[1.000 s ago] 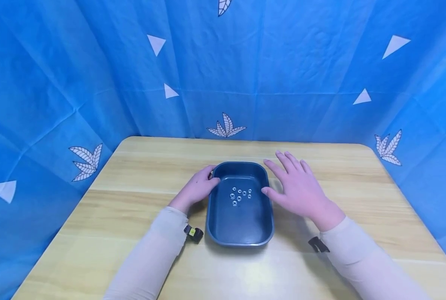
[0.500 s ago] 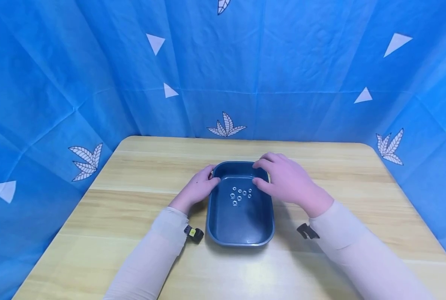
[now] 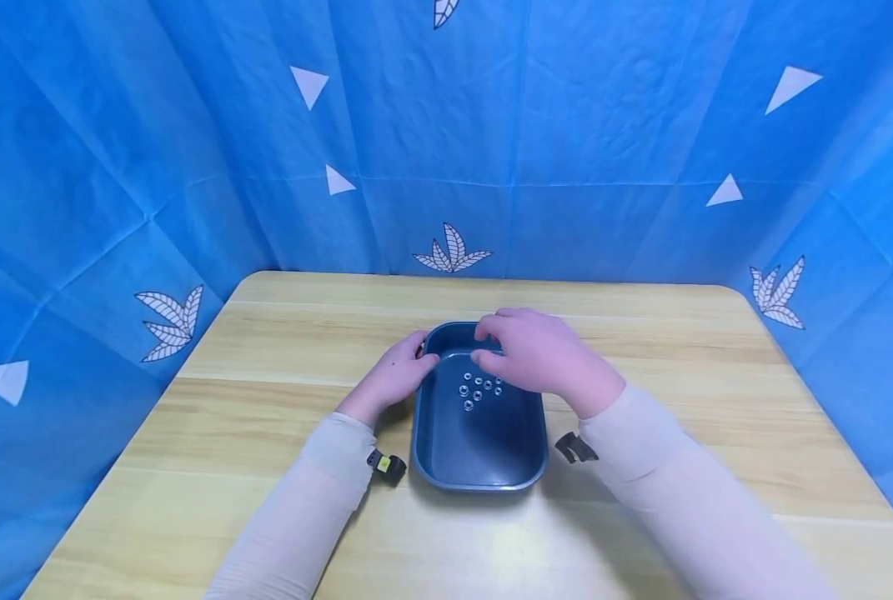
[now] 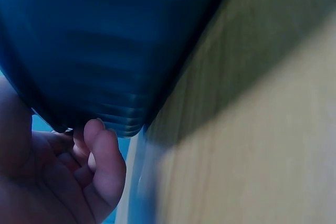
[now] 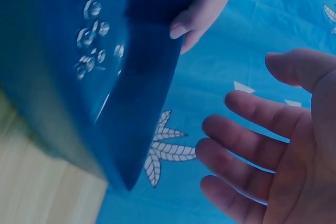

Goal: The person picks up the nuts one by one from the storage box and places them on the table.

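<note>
A dark blue rectangular tray (image 3: pixel 484 450) with rounded corners sits on the table, its long side pointing away from me. On its floor lie several small shiny nuts (image 3: pixel 469 406), loosely grouped toward the far half. My left hand (image 3: pixel 392 371) grips the tray's left rim, thumb over the edge and fingers bent against the outer wall, as the left wrist view shows. Above the tray's far right part hovers my right hand (image 3: pixel 539 354), partly covering that rim. In the right wrist view its fingers (image 5: pixel 247 156) are spread and slightly bent, with nothing between them.
The tray stands on a light wooden table (image 3: pixel 716 400) with rounded far corners. A blue curtain (image 3: pixel 604 150) with white leaves and triangles hangs behind and along both sides. A dark wrist strap (image 3: pixel 576 447) shows at the right sleeve.
My right hand has moved left from beside the tray to above its far right part, its fingers bending more. The left hand, the tray and the nuts stay as they were.
</note>
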Motion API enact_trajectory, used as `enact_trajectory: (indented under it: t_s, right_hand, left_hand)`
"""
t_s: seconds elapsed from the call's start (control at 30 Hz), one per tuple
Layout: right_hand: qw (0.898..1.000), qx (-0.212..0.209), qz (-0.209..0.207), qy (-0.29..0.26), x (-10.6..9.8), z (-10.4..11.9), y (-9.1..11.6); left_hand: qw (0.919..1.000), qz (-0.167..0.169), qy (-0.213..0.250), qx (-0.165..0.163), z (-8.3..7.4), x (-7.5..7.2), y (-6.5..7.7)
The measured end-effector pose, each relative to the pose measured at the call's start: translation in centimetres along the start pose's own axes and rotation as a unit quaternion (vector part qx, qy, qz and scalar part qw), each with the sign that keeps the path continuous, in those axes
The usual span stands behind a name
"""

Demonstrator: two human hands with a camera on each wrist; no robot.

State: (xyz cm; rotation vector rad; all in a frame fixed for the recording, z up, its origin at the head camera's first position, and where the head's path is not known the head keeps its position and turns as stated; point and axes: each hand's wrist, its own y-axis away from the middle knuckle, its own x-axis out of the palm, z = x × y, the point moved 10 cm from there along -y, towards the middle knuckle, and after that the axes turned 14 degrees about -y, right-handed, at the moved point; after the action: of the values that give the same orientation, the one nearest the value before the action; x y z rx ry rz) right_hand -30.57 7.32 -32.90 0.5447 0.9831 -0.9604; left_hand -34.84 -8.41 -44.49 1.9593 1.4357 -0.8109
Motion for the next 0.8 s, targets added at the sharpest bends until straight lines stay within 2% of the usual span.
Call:
enact_trajectory:
  t_s: [0.37, 0.67, 0.8]
  right_hand:
    - [0.999, -0.001, 0.044, 0.008, 1.9, 1.4, -2.0]
    - [0.994, 0.025, 0.101, 0.029, 4.9, 0.8, -3.1]
    - [0.992, 0.035, 0.112, 0.045, 5.8, 0.6, -3.4]
  left_hand:
    - [0.9998, 0.010, 0.020, 0.003, 0.0, 0.2, 0.2]
    - [0.9997, 0.016, 0.015, 0.000, 0.2, 0.5, 0.1]
    - [0.9998, 0.017, 0.006, 0.010, -0.1, 0.4, 0.0]
